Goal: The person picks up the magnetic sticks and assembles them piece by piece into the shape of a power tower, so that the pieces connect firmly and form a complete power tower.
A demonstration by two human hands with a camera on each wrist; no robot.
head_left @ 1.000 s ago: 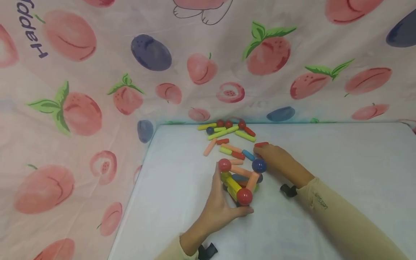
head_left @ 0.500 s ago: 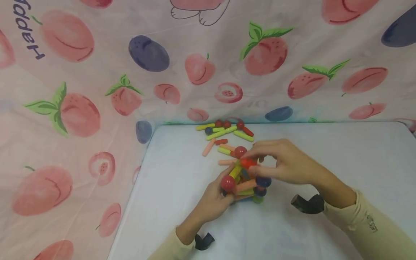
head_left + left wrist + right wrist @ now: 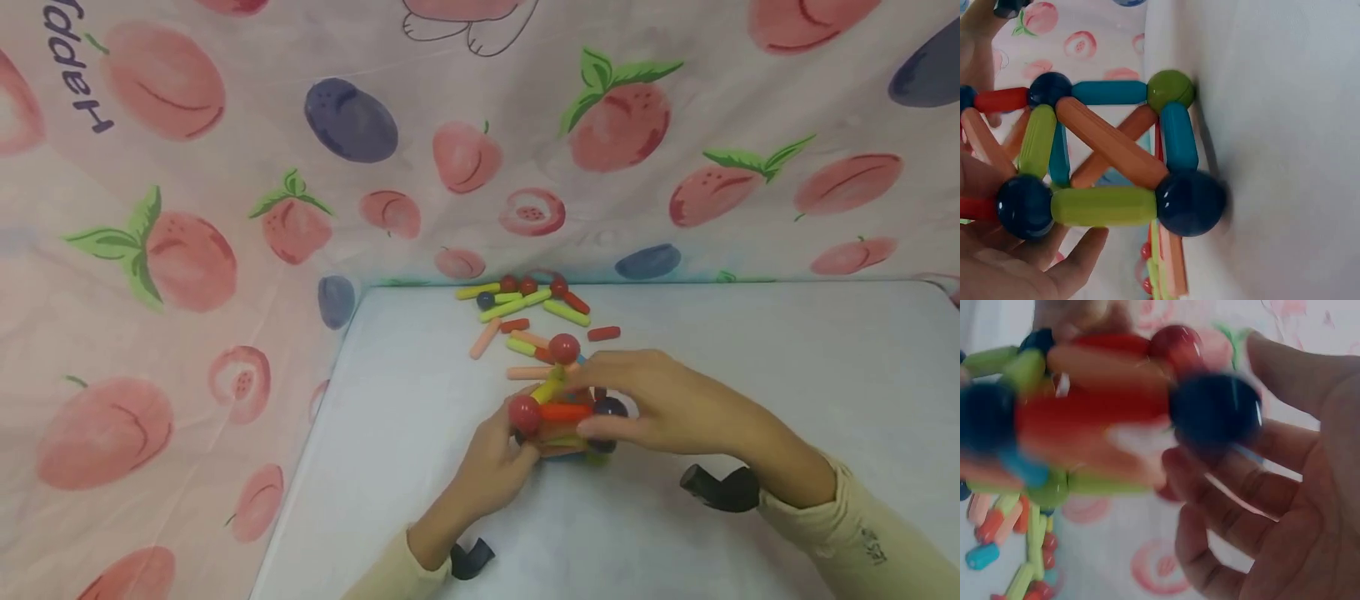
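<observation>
A frame of coloured sticks and balls (image 3: 1104, 206), like a magnetic construction toy, stands close over the table. My left hand (image 3: 491, 467) grips it from the left, thumb in front and fingers around the near-left corner. On its upper front, a red stick (image 3: 566, 413) spans from a red ball (image 3: 524, 413) to a dark blue ball (image 3: 1216, 412). My right hand (image 3: 660, 404) is at that blue ball, with bent fingers behind it and the thumb apart from it in the right wrist view. Another red ball (image 3: 565, 349) tops the far corner. The frame is blurred in the right wrist view.
Loose sticks and balls lie behind the frame, among them a yellow-green stick (image 3: 566, 313), a peach stick (image 3: 485, 338) and a red ball (image 3: 558, 287). A single red stick (image 3: 603, 333) lies farther right. Fruit-patterned cloth (image 3: 465, 158) rises behind the white table (image 3: 810, 400).
My right hand has come from the loose sticks to the frame, bringing a red stick that now spans two balls. My left hand has turned the frame.
</observation>
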